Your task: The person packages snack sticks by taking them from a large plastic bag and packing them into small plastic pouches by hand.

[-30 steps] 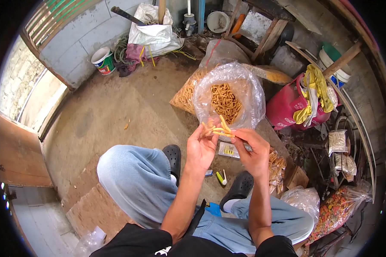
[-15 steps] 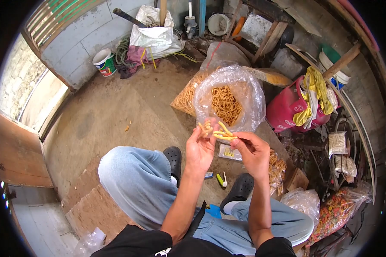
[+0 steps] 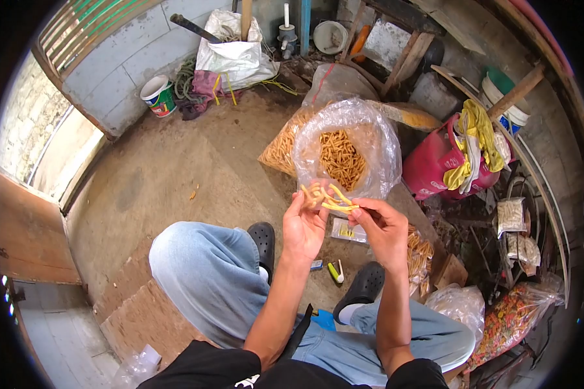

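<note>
Between my two hands is a small clear plastic bag (image 3: 322, 188) with several yellow stick-shaped snacks (image 3: 337, 202) in it. My left hand (image 3: 305, 230) is closed on the bag's left side, thumb and fingers around it. On the other side, my right hand (image 3: 386, 233) pinches the bag's edge near the ends of the sticks; the exact contact is hidden by the fingertips. Just beyond stands a large open clear plastic bag (image 3: 384, 152), filled with brown snack sticks (image 3: 342, 161). Under my hands lies a flat pack of clear plastic (image 3: 348, 231).
A green lighter-like item (image 3: 335, 272) and a small blue item (image 3: 316, 265) lie between my shoes. More bagged sticks (image 3: 419, 259) are at right, near a bag of colourful snacks (image 3: 509, 324). A red gas cylinder (image 3: 431, 162) and a paint bucket (image 3: 158, 95) stand farther off.
Almost nothing differs. The small bag and the sticks in it shift very slightly between my hands, and both hands keep their hold.
</note>
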`<action>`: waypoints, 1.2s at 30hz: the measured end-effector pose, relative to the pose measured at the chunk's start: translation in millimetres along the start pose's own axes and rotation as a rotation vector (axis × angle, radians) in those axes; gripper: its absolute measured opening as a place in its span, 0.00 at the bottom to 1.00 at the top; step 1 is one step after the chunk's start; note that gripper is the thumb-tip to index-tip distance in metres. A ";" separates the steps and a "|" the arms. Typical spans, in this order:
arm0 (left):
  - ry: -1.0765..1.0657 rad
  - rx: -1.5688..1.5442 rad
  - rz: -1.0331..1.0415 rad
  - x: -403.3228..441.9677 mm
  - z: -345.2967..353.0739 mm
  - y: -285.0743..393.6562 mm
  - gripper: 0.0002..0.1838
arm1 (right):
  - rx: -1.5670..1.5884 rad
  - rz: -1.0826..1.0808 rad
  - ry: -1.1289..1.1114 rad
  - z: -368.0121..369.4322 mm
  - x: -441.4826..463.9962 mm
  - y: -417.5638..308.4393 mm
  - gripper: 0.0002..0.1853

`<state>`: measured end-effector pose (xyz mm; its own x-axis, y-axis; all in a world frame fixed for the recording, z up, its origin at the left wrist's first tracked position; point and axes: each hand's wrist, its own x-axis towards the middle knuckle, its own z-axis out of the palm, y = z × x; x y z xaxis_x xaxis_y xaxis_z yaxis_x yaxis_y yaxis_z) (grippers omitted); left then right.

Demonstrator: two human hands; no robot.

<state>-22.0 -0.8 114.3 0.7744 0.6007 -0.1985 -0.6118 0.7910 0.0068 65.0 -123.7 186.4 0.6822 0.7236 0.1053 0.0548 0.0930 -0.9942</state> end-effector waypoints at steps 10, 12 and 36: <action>0.018 0.019 -0.038 -0.7 0.4 -3.3 0.09 | 0.008 0.049 0.057 -0.6 2.3 -1.3 0.11; -0.013 0.061 -0.035 -2.3 2.0 -5.7 0.14 | 0.028 0.047 0.073 0.5 2.0 -1.1 0.11; -0.046 0.512 0.127 -15.9 26.4 -18.5 0.28 | 0.073 0.090 0.322 1.4 11.4 18.8 0.07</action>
<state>-18.8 -21.9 143.2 0.7127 0.6908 -0.1217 -0.5530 0.6602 0.5083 72.8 -112.7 168.9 0.8777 0.4791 -0.0070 -0.0602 0.0956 -0.9936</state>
